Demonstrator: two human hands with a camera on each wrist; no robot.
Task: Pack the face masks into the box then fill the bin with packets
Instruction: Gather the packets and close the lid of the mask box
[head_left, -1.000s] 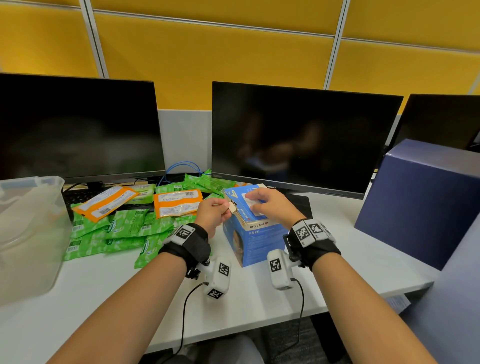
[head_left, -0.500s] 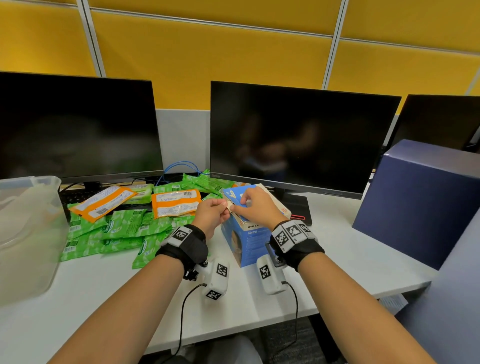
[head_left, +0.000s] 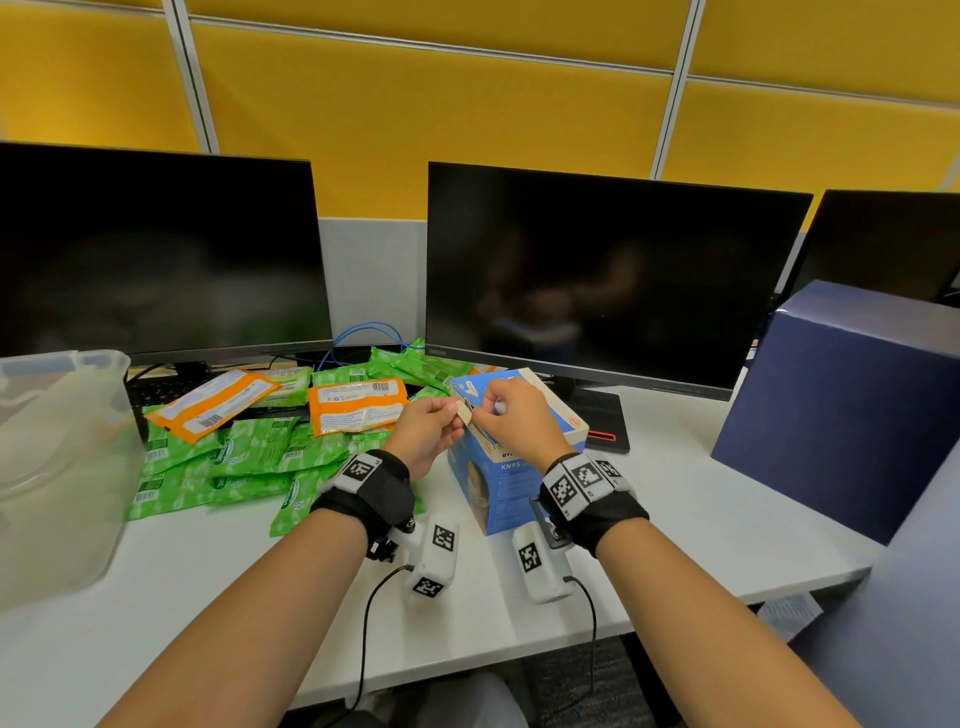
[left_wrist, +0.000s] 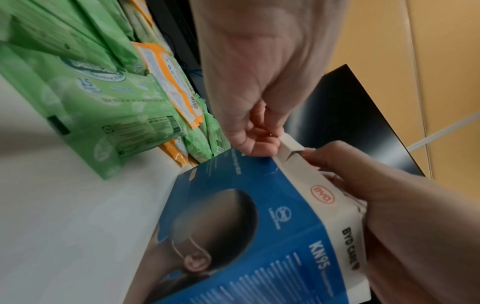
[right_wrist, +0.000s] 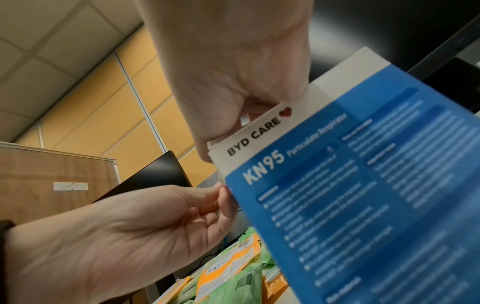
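Box (head_left: 498, 483) flap being worked at its top left corner.
Right hand (head_left: 511, 415) is now reaching across, pinching the flap (head_left: 464, 413) beside the left hand (head_left: 428, 426), which is pinching it too.

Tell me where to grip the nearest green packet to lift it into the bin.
Probably the green packet at its near short end, which juts past the pile onto bare desk. Come from the front and pinch that sealed edge. It lies flat, so only edges offer a hold. Both hands are busy at the mask box.
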